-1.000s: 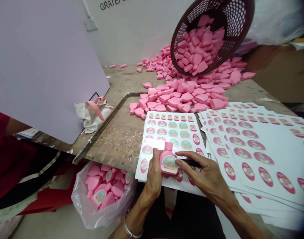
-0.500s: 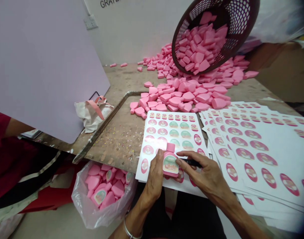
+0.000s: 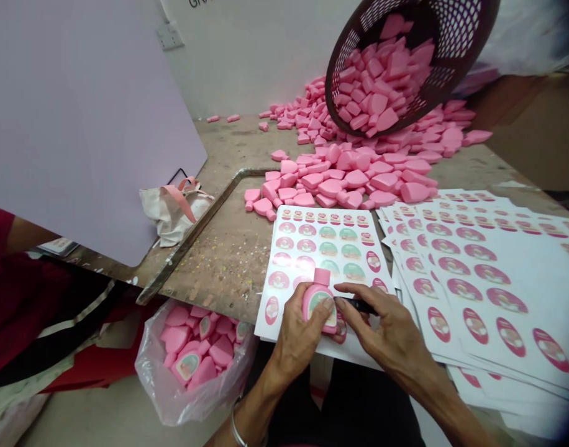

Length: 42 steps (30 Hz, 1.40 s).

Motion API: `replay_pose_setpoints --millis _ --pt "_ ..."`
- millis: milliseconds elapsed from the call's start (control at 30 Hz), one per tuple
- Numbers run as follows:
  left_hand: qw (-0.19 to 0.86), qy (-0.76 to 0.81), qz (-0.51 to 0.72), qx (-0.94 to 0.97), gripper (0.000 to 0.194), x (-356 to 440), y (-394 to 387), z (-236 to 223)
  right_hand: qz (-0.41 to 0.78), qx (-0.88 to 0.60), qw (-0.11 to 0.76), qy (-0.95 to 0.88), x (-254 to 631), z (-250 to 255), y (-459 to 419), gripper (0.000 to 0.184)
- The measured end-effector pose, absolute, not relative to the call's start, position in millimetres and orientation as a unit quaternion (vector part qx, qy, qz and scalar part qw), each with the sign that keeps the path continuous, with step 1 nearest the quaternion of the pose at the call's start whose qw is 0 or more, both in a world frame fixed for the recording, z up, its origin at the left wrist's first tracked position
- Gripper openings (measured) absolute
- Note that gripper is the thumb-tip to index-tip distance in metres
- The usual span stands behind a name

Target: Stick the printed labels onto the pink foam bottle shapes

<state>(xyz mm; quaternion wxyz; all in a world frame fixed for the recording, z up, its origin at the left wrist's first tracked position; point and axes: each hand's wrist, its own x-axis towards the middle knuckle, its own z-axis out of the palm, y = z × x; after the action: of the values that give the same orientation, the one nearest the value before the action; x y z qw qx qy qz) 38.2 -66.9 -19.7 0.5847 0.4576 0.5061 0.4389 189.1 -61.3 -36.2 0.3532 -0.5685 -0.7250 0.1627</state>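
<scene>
A small pink bottle (image 3: pixel 318 297) with a label on its front is held upright over a sticker sheet (image 3: pixel 322 248). My left hand (image 3: pixel 297 335) grips it from the left, thumb pressing across the label. My right hand (image 3: pixel 387 332) holds the bottle's right side with its fingertips, and a dark slim thing (image 3: pixel 361 305) lies under its fingers. The sheet carries rows of round and oval stickers in pink and green.
A heap of pink bottles (image 3: pixel 354 174) lies beyond the sheet, spilling from a tilted dark basket (image 3: pixel 433 56). More sticker sheets (image 3: pixel 480 273) fan out at right. A clear bag (image 3: pixel 191 366) of bottles hangs below the table edge. A person in red (image 3: pixel 18 292) sits at left.
My left thumb has moved from the bottle's left edge onto the label. The bottle and both hands have shifted slightly right.
</scene>
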Motion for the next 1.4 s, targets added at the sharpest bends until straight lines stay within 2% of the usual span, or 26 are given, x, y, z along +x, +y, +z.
replay_pose_setpoints --millis 133,233,567,733,1000,1200,1400 --pt "0.623 0.496 0.457 0.397 0.027 41 -70 -22 0.014 -0.565 0.341 -0.751 189 -35 -64 0.025" --pt "0.653 0.476 0.464 0.363 0.032 41 -72 -25 -0.038 -0.584 0.324 -0.743 195 -34 -62 0.026" --pt "0.648 0.473 0.467 0.372 0.031 41 -73 -33 0.103 -0.576 0.361 -0.726 200 -44 -68 0.024" --pt "0.663 0.457 0.468 0.364 0.028 37 -71 -34 0.127 -0.574 0.382 -0.713 198 -41 -67 0.024" --pt "0.698 0.433 0.446 0.355 0.041 33 -69 -31 0.166 -0.584 0.367 -0.705 192 -46 -69 0.023" --pt "0.671 0.459 0.438 0.383 0.031 32 -68 -31 0.194 -0.572 0.368 -0.706 186 -45 -72 0.021" --pt "0.670 0.457 0.447 0.378 0.032 34 -69 -35 0.197 -0.583 0.374 -0.694 189 -48 -69 0.023"
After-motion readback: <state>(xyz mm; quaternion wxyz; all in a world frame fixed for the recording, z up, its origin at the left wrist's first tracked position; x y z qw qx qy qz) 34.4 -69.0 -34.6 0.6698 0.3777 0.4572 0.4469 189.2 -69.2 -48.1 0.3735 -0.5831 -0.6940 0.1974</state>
